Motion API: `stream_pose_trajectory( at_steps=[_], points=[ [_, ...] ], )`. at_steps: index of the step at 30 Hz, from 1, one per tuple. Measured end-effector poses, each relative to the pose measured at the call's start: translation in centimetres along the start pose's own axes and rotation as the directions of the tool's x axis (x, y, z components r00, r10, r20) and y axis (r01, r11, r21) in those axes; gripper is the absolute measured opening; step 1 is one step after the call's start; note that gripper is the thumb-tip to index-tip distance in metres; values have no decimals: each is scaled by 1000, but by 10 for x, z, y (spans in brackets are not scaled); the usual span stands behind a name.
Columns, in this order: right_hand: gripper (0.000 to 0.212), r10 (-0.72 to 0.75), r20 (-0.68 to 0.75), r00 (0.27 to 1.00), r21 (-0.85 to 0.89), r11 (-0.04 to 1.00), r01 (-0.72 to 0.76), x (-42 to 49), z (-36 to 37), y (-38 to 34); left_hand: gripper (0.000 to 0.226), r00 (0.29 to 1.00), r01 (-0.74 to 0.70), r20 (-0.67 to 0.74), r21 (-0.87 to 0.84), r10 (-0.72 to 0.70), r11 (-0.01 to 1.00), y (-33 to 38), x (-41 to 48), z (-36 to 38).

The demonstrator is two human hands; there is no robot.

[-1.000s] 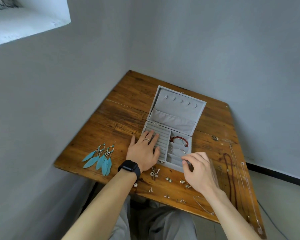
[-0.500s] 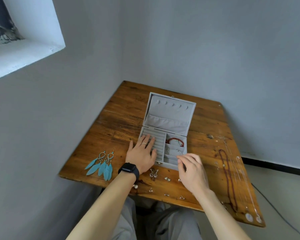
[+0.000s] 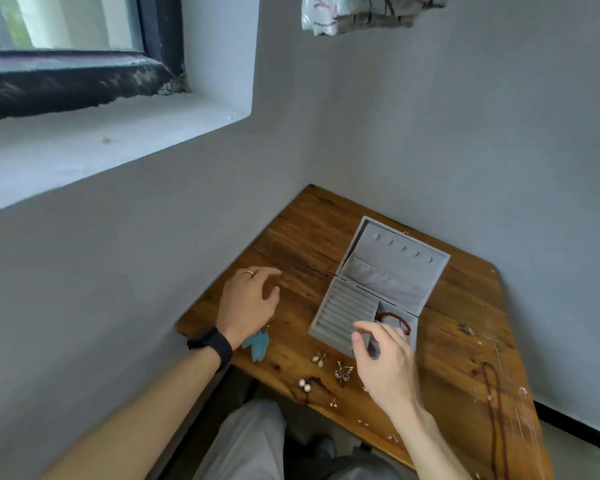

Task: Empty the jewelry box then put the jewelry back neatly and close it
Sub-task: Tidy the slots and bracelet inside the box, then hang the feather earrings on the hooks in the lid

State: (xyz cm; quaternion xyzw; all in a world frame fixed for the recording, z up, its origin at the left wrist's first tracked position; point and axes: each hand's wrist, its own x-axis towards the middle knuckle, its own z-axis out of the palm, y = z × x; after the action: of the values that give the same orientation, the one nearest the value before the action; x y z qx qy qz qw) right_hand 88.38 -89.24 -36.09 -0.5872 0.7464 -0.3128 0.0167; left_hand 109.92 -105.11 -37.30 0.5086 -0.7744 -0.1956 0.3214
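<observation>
The grey jewelry box (image 3: pixel 395 271) stands open on the wooden table (image 3: pixel 305 237), its lid leaning back. Its left half holds bare ring rolls (image 3: pixel 343 311), and a red bead bracelet (image 3: pixel 394 317) lies in a right compartment. My left hand (image 3: pixel 248 303) hovers left of the box, fingers loosely apart, covering most of the turquoise feather earrings (image 3: pixel 258 345). My right hand (image 3: pixel 385 362) is over the box's near right corner with thumb and forefinger pinched; anything between them is too small to see. Small earrings (image 3: pixel 343 372) and pearl studs (image 3: pixel 305 384) are scattered along the near edge.
A dark bead necklace (image 3: pixel 496 396) and thin silver chains (image 3: pixel 520 407) lie along the table's right side. Grey walls close in the table at the left and back. A window recess (image 3: pixel 118 133) sits high on the left, and my knees are under the near edge.
My left hand has left the box's ring rolls and moved left over the feather earrings. My right hand has risen from the box's front compartments. The view has tilted upward.
</observation>
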Motion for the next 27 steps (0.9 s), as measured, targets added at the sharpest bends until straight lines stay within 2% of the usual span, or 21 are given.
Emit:
stream_pose_trajectory(
  at_steps=[3, 5, 8, 10, 15, 18, 23, 25, 27],
  points=[
    [18, -70, 6, 998, 14, 997, 70, 20, 22, -32, 35, 984, 165, 54, 69, -169, 984, -37, -3, -14],
    [20, -80, 71, 994, -23, 996, 82, 35, 39, -51, 34, 970, 211, 108, 84, -219, 974, -52, -5, -13],
    [24, -105, 164, 981, -169, 977, 133, 53, 65, -68, 29, 963, 245, 103, 59, -250, 968, -59, -4, -5],
    [29, -65, 224, 972, -246, 962, 121, 61, 80, -73, 30, 960, 255, 98, 81, -262, 964, -56, -2, 0],
    [39, 11, 294, 956, -320, 943, 88, 77, 106, -80, 35, 962, 252, 82, 119, -262, 961, -51, 0, 7],
    [37, 44, 303, 952, -346, 936, 67, 82, 115, -82, 30, 961, 266, 53, 112, -273, 958, -51, -1, 9],
    [19, 43, 273, 961, -265, 964, 32, 82, 117, -84, 17, 955, 284, 57, 105, -290, 953, -47, 1, 8],
    [15, 52, 302, 952, -163, 987, -2, 81, 113, -81, 13, 952, 286, 78, 109, -295, 952, -44, 2, 6],
    [10, 55, 304, 951, 9, 998, -60, 77, 105, -77, 10, 953, 279, 104, 64, -285, 958, -41, 2, 2]
  ],
)
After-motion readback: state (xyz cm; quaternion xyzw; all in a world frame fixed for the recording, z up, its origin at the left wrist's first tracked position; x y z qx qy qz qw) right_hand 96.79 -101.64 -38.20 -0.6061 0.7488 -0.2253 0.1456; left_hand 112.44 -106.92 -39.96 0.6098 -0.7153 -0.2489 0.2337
